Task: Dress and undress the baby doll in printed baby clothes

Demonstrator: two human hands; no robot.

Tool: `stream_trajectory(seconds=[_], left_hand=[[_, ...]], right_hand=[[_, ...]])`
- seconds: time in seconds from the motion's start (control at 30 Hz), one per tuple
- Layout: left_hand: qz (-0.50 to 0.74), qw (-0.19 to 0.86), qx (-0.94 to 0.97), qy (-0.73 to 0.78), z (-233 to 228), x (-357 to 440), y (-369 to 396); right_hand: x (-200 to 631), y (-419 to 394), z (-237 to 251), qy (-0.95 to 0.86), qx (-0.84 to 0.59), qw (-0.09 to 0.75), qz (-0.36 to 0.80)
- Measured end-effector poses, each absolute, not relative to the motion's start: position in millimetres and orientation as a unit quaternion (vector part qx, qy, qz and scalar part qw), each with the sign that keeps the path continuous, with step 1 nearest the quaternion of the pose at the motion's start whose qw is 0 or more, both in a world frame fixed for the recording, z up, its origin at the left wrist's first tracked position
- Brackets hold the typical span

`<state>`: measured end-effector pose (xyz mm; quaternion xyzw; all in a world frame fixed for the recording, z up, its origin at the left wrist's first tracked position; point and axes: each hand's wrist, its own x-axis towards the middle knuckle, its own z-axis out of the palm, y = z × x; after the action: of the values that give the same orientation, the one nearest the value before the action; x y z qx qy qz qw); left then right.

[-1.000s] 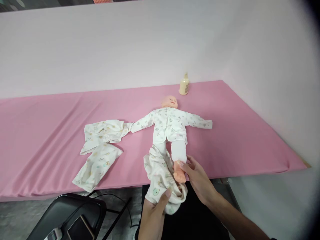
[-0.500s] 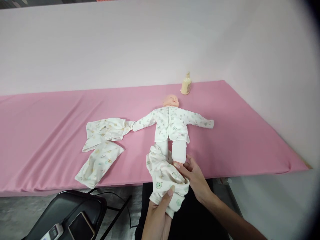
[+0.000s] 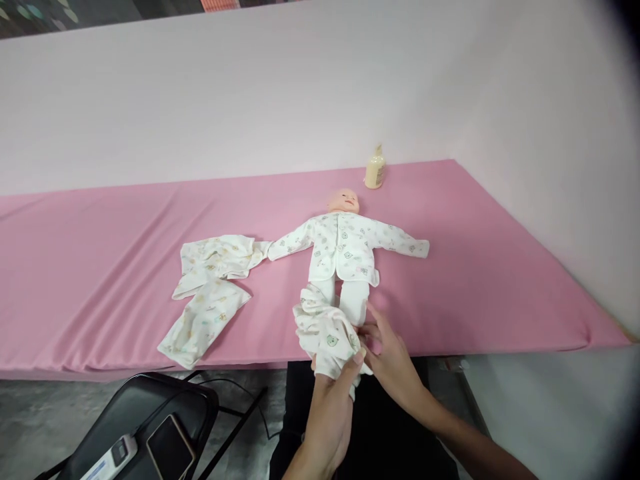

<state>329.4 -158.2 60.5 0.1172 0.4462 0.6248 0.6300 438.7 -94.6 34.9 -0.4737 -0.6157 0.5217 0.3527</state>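
Note:
A baby doll (image 3: 345, 247) lies on its back, dressed in a white printed jacket, arms spread and head away from me. Both its legs wear white leggings that show below the jacket. White printed baby trousers (image 3: 327, 337) are bunched around the lower end of the leg at left and reach over the table edge. My left hand (image 3: 333, 407) is closed on their near end, thumb on top. Beside the other leg's end, my right hand (image 3: 387, 357) has its fingers curled in at the trouser fabric, the index finger along the leg. The doll's feet are hidden.
A second set of printed baby clothes (image 3: 215, 287) lies left of the doll on the pink cloth (image 3: 475, 280). A pump bottle (image 3: 375, 168) stands by the wall. On the black folding chair (image 3: 185, 400) are a phone (image 3: 171, 448) and a white device (image 3: 113, 460).
My left hand has pushed the trousers forward, up toward the doll, bunching them tighter. My right fingers have shifted slightly, and the bare foot seen before is now covered.

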Motion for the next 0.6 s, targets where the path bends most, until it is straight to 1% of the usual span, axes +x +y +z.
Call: stream_trajectory(seconds=[0.1,0.17,0.23,0.3,0.37,0.47,0.6], left_hand=[[0.600,0.573,0.188,0.527,53,337,-155],[0.570,0.515,0.246,0.591,48,340,-156],[0.550,0.452,0.294,0.638,44,341,-156],[0.550,0.408,0.325,0.652,41,342,-156],[0.557,0.391,0.342,0.648,40,343,-155],[0.559,0.398,0.336,0.645,41,344,-155],[0.546,0.456,0.296,0.637,46,343,-158]], right_hand=[[443,-97,29,-0.702,-0.485,0.337,0.398],[444,-97,28,-0.732,-0.464,0.335,0.368],[446,-96,30,-0.744,-0.416,0.338,0.399],[448,-94,35,-0.729,-0.357,0.334,0.479],[451,-93,40,-0.695,-0.305,0.315,0.570],[453,-93,45,-0.659,-0.252,0.286,0.648],[450,-94,47,-0.668,-0.262,0.274,0.640]])
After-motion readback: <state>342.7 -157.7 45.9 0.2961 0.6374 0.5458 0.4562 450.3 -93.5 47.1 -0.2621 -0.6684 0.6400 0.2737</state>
